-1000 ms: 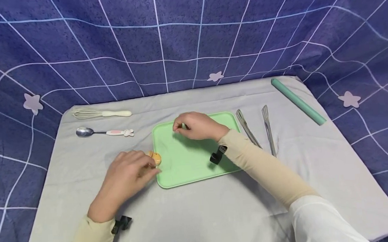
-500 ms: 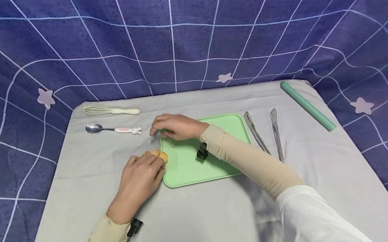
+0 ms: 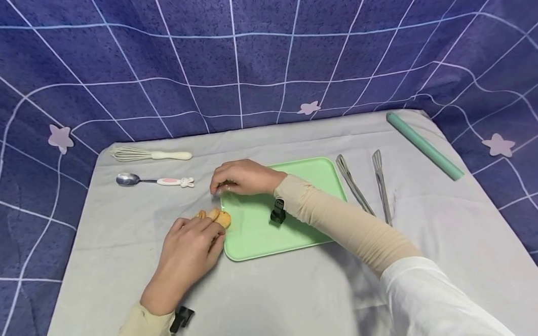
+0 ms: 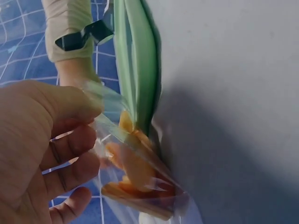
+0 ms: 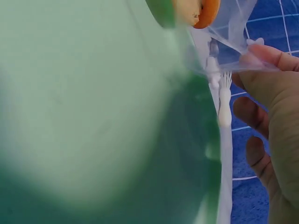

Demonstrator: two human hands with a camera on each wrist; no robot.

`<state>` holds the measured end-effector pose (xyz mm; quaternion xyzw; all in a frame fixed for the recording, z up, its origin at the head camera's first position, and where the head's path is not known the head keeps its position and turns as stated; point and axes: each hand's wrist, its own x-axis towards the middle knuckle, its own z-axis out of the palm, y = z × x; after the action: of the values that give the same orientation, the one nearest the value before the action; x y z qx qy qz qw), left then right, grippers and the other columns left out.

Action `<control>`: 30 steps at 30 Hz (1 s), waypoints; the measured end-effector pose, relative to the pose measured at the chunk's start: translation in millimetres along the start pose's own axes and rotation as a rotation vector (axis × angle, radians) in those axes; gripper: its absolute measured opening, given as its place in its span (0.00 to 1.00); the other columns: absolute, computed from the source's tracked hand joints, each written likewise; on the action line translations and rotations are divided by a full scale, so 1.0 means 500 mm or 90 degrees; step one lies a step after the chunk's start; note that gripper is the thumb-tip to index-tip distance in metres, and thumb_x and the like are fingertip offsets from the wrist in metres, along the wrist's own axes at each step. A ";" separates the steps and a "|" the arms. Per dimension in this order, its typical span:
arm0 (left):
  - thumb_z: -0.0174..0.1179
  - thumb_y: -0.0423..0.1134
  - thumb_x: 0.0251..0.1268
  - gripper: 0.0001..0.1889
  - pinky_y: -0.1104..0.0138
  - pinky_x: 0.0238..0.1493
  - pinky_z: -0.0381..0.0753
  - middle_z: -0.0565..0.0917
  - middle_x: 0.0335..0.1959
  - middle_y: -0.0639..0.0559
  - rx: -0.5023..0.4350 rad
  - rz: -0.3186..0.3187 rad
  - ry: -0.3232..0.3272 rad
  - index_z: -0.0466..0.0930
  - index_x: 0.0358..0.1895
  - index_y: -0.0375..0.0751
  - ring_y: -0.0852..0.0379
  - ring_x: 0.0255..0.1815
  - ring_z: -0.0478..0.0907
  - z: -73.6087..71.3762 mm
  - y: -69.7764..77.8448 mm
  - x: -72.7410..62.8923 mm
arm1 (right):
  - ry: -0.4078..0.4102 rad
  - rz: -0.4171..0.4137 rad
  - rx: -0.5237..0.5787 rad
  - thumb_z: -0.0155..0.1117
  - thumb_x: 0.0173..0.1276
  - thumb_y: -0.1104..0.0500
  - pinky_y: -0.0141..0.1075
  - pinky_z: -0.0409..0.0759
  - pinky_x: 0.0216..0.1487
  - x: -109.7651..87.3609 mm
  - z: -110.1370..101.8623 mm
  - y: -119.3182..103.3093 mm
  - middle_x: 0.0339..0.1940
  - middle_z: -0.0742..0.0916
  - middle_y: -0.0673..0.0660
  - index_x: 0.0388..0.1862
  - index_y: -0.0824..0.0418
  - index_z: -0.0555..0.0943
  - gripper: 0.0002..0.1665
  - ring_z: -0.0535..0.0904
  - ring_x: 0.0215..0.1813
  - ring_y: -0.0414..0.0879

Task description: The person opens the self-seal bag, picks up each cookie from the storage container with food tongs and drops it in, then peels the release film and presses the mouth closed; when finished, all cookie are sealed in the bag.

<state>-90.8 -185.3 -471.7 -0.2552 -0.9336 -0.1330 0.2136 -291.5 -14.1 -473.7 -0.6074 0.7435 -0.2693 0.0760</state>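
Note:
A clear plastic bag point(image 4: 182, 201) with several round orange-yellow pieces that look like cookies point(image 3: 223, 219) lies at the left edge of the green tray point(image 3: 273, 241). My left hand point(image 3: 186, 248) is over the bag's near side. In the left wrist view its thumb and forefinger pinch the bag's edge, other fingers loosely bent. At the tray's far left corner, my right hand point(image 3: 246, 178) pinches another part of the bag's film between thumb and forefinger, plain in the right wrist view. The left hand partly hides the cookies in the head view.
Left at the back lie a whisk point(image 3: 159, 155) and a spoon point(image 3: 169, 182) with a rabbit-ended handle. Right of the tray are metal tongs point(image 3: 354, 185) and a slotted metal utensil point(image 3: 381, 187). A green roll point(image 3: 425, 146) lies far right on the grey cloth point(image 3: 312, 297).
My right hand has moved left across the tray to the bag and pinches its film. My left hand has settled lower on the bag. The head view has shifted slightly.

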 end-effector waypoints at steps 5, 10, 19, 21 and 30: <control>0.64 0.36 0.62 0.02 0.54 0.44 0.74 0.79 0.27 0.60 -0.039 -0.033 -0.010 0.83 0.32 0.48 0.55 0.33 0.79 -0.021 -0.009 -0.001 | 0.034 0.032 0.070 0.65 0.74 0.53 0.29 0.75 0.53 -0.014 -0.003 0.000 0.44 0.84 0.37 0.45 0.52 0.88 0.07 0.77 0.47 0.31; 0.62 0.38 0.62 0.03 0.57 0.42 0.72 0.80 0.28 0.60 -0.124 -0.045 0.069 0.84 0.35 0.46 0.58 0.29 0.75 -0.072 -0.036 0.004 | 0.133 0.028 0.184 0.67 0.74 0.58 0.37 0.78 0.43 -0.034 -0.037 -0.023 0.45 0.85 0.41 0.43 0.57 0.87 0.06 0.78 0.44 0.37; 0.64 0.23 0.63 0.02 0.71 0.47 0.71 0.81 0.32 0.46 -0.358 -0.136 0.256 0.81 0.33 0.30 0.60 0.39 0.76 -0.193 -0.005 0.082 | 0.365 0.056 0.223 0.68 0.70 0.70 0.40 0.74 0.37 -0.112 -0.165 -0.125 0.44 0.88 0.57 0.41 0.65 0.87 0.04 0.80 0.45 0.46; 0.63 0.22 0.64 0.02 0.70 0.49 0.72 0.82 0.33 0.42 -0.398 -0.145 0.284 0.80 0.34 0.25 0.60 0.40 0.77 -0.206 0.015 0.106 | 0.419 0.067 0.232 0.67 0.69 0.71 0.39 0.74 0.36 -0.133 -0.189 -0.157 0.42 0.88 0.60 0.40 0.68 0.86 0.04 0.80 0.41 0.47; 0.63 0.21 0.67 0.06 0.67 0.47 0.78 0.86 0.35 0.48 -0.582 -0.196 0.367 0.83 0.44 0.22 0.56 0.37 0.81 -0.125 0.024 0.200 | 0.665 0.115 0.311 0.69 0.67 0.70 0.40 0.79 0.45 -0.216 -0.211 -0.222 0.38 0.88 0.60 0.39 0.68 0.86 0.03 0.83 0.40 0.52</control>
<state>-141.5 -155.8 -368.6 -0.1363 -0.7111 -0.6182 0.3059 -215.2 107.6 -353.1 -0.2934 0.6474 -0.6894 -0.1401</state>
